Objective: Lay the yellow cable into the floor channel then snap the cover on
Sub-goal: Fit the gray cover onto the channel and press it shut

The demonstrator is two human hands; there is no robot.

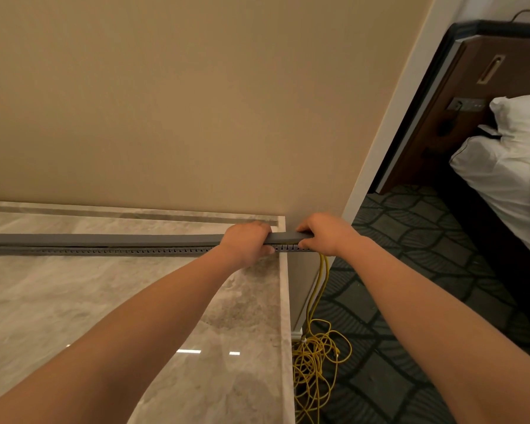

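- Both hands sit at the right-hand end of the grey floor channel (135, 250): the left hand (247, 243) is curled over the cover (104, 239) with its fingers wrapped across the top, and the right hand (321, 235) is closed on the cover's very end, fingers over the far edge.
- Nearest the camera, the spare yellow cable (315, 356) lies in a loose tangle on the patterned carpet (410, 270), beside the edge of the marble floor (74, 301).
- From that tangle a few strands rise to the channel's end just below the right hand; whether the cable lies fully inside the slotted base cannot be told, as the cover hides it.
- Along the floor to the left the cover rests on the base, with a thin dark gap showing in places, so I judge it not yet snapped home there.
- Risk: pressing down while a strand sits on the base's rim would pinch the cable or stop the cover from catching.
- Risk: the weight and springiness of the tangle could drag the cable out at the open end.
- Risk: pushing at this end only may let the far length lift or skew.
- Behind the channel stands the beige wall (196, 102); a bed (508, 179) is off to the right.
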